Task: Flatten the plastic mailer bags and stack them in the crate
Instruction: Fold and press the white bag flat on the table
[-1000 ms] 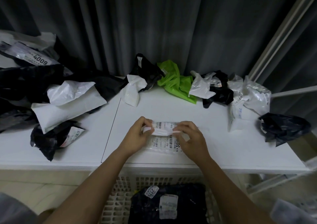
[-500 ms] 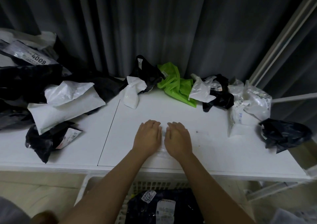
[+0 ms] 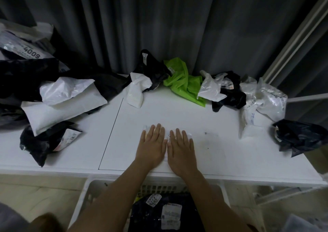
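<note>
Both hands flat, palms down, side by side near the front edge of the white table (image 3: 177, 111). Left hand (image 3: 153, 145) and right hand (image 3: 181, 148) have fingers straight and together, pressing on a small clear mailer bag (image 3: 167, 139) that lies flat under them. Only slivers of it show: a strip between the hands, a corner past the left fingertips, an edge beside the right fingers. Printed label on it, probably; too covered to read.

White plastic crate (image 3: 83, 198) sits below the table's front edge, under the forearms. Inside it a black mailer bag (image 3: 150, 215) lies flat, two white labels on top.

Unflattened bags along the back edge: black bag (image 3: 150, 68), small white bag (image 3: 136, 91) touching it, lime green bag (image 3: 182, 82), white bag (image 3: 211, 88) on another black one (image 3: 232, 96). Right end: crumpled clear-white bags (image 3: 262, 104), dark bag (image 3: 301, 136) at the right edge. Left end: big white mailer (image 3: 60, 107) on a heap of black ones, a labelled black bag (image 3: 44, 143) in front of it, one marked 4009 (image 3: 30, 52) at the far-left corner. Grey curtain (image 3: 159, 27) behind.
</note>
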Motion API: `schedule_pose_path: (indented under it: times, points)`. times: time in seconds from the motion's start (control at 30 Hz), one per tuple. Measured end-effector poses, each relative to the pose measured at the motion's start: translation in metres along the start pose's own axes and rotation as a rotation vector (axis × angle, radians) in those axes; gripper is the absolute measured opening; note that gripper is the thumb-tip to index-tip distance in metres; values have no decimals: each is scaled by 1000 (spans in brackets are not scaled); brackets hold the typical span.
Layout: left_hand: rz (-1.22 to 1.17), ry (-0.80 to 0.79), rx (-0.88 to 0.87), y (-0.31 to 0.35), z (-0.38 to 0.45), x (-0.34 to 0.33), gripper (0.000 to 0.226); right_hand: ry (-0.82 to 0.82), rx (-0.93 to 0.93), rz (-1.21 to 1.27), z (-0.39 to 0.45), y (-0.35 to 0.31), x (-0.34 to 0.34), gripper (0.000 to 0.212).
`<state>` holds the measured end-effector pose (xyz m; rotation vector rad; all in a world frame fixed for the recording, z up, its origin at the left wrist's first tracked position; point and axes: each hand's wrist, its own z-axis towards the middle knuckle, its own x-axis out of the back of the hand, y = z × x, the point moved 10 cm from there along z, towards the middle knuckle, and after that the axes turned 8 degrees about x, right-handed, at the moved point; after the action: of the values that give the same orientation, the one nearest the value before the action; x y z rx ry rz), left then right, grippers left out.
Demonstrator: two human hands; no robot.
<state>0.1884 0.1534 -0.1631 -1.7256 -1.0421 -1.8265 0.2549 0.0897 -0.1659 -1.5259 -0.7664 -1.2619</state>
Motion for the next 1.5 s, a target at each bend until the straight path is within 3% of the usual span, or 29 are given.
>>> schedule_pose_path:
  times: [0.13,0.33,0.53,0.7,0.77,0.83,0.9,1.0,1.13,1.27,1.33,1.5]
  points:
    - [17,20,0,-1,-2,-2,86,19,11,-35,-1,1,-3,104]
    - [13,47,-8,-2,-2,-5,81,57,29,-40,-2,-2,-1,95]
    - [51,-21,14,-3,3,-12,87,74,39,-62,-1,-2,-3,95]
    - [103,-70,21,-3,2,-15,62,63,26,-79,1,-2,-4,83]
    - [67,-98,11,-3,3,-14,64,56,19,-57,1,-1,-5,80]
    - [-45,-122,9,-6,1,-9,67,96,27,25,-3,0,3,69]
    - [-179,-111,65,-16,-3,-2,75,164,-8,258,-8,7,15,62]
    - [-278,71,218,-39,-21,19,87,288,-112,450,-21,22,35,78]
    - [-273,91,332,-50,-36,27,67,187,-163,332,-33,17,32,84]
    - [-235,55,370,-46,-37,29,58,156,-81,183,-32,4,31,61]
    - [-210,53,383,-43,-37,28,58,160,-9,56,-26,-8,33,60]
    - [-323,8,441,-47,-34,22,53,-71,104,-56,-17,-21,-4,97]
